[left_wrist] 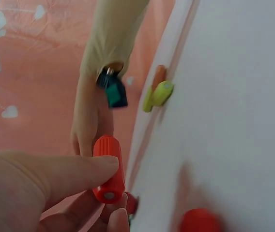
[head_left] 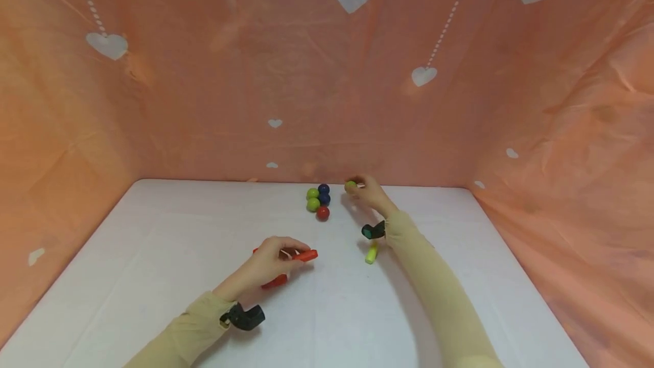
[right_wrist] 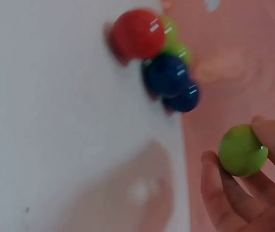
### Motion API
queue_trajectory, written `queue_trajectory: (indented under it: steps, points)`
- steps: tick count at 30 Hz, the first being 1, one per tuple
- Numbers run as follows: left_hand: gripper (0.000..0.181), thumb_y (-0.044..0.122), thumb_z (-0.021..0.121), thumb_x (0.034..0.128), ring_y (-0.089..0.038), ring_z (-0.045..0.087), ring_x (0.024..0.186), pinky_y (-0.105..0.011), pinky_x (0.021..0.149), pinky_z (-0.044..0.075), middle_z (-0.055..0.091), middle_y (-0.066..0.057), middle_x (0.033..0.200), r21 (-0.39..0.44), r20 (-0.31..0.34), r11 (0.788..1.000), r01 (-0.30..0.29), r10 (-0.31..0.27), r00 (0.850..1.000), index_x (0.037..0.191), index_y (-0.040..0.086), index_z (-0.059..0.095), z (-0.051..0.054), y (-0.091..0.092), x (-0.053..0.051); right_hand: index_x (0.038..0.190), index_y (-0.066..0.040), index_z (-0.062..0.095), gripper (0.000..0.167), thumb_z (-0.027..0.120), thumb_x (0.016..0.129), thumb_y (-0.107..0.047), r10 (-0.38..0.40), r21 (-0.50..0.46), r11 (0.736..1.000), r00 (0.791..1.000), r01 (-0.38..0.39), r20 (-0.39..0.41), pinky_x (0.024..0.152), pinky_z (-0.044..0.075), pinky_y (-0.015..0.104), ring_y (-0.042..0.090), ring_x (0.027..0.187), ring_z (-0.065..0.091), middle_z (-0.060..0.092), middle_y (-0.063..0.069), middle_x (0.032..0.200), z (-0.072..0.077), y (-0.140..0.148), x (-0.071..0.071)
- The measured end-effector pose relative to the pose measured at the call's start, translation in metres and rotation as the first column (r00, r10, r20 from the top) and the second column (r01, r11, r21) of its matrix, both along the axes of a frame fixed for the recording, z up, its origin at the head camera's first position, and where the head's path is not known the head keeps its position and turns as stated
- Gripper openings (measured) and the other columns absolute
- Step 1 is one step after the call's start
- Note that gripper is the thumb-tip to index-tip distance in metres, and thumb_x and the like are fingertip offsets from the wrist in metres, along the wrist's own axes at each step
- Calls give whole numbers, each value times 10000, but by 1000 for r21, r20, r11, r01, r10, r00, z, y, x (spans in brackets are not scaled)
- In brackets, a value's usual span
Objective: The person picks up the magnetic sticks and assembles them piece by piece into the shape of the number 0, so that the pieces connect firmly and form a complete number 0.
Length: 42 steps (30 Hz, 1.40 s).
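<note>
My left hand (head_left: 271, 260) pinches a red rod (head_left: 306, 255) between thumb and fingers, above the table; in the left wrist view the red rod (left_wrist: 109, 169) points its end toward the camera. Another red piece (head_left: 275, 281) lies beneath that hand. At the table's back, my right hand (head_left: 370, 193) holds a green ball (right_wrist: 243, 150) by the fingertips. Left of it sits a cluster: a red ball (head_left: 323, 213), blue balls (head_left: 324, 199) and green balls (head_left: 313, 204).
Yellow-green pieces (left_wrist: 162, 93) and an orange piece (left_wrist: 160, 75) lie by the right forearm in the left wrist view; the head view shows one yellow-green piece (head_left: 372, 253). Orange cloth (head_left: 306, 72) with white hearts stands behind the white table (head_left: 179, 214).
</note>
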State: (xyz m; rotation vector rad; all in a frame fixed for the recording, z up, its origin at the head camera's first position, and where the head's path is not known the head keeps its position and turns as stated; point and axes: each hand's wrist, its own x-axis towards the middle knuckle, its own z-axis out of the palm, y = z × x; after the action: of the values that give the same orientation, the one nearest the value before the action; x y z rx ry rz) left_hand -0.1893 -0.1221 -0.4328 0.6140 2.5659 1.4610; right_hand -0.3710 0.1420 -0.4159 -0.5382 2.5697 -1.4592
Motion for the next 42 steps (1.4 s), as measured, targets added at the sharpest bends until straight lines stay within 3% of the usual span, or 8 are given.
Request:
queue_trajectory:
  steps: [4, 9, 16, 21, 29, 36, 42]
  points:
    - [257, 72, 704, 862, -185, 580, 853, -321, 739, 499, 654, 17, 1044, 24, 46, 999, -28, 27, 999, 1107, 150, 713, 8, -1, -8, 1265, 110, 510, 380, 590, 954, -93, 58, -125, 991, 998, -57, 9, 834, 549, 377, 335, 1044, 598, 575, 228, 1206, 11, 8, 10]
    - [268, 66, 698, 865, -199, 623, 871, -342, 795, 512, 664, -16, 1044, 89, 59, 996, -10, 4, 998, 1130, 103, 697, 15, -5, -21, 1251, 91, 528, 377, 630, 927, -71, 101, -202, 975, 994, -91, 43, 870, 532, 348, 344, 1046, 602, 586, 185, 1186, 17, 16, 30]
    - [270, 66, 712, 852, -207, 627, 896, -353, 800, 507, 674, -22, 1020, 94, 76, 995, -14, 7, 997, 1121, 79, 695, 10, -6, -35, 1288, 43, 514, 448, 674, 900, -114, 153, -172, 977, 978, -128, 141, 915, 507, 392, 259, 1105, 587, 589, 129, 1214, 6, 15, 59]
    - [262, 75, 730, 839, -241, 614, 901, -360, 770, 490, 684, -48, 998, 131, 118, 991, -40, 25, 993, 1100, 72, 704, 2, -5, -46, 1193, -41, 595, 357, 711, 878, -162, 141, -152, 982, 968, -110, 210, 863, 534, 362, 226, 1039, 622, 605, 97, 1170, -7, 10, 73]
    - [238, 66, 719, 848, -240, 603, 888, -334, 770, 527, 676, -81, 1012, 197, 202, 978, -65, 25, 979, 1084, 34, 706, -10, 1, -57, 1190, -15, 586, 346, 701, 867, -63, 193, -188, 970, 957, -153, 216, 872, 531, 339, 255, 1083, 606, 565, 129, 1226, -22, 10, 88]
    - [254, 76, 743, 832, -208, 555, 990, -292, 796, 491, 688, -38, 1036, 165, 173, 981, -100, 71, 982, 1084, 63, 721, -14, 9, -66, 1264, 38, 542, 431, 692, 866, -30, 210, -181, 967, 960, -176, 184, 887, 519, 326, 299, 1152, 563, 533, 163, 1277, -29, 2, 89]
    - [234, 58, 740, 829, -200, 589, 944, -282, 776, 490, 693, -48, 1010, 150, 157, 986, -76, 52, 986, 1063, 44, 724, -14, 12, -69, 1241, 26, 569, 419, 712, 852, -32, 208, -165, 969, 966, -182, 155, 892, 507, 310, 269, 1112, 594, 562, 154, 1251, -30, -3, 91]
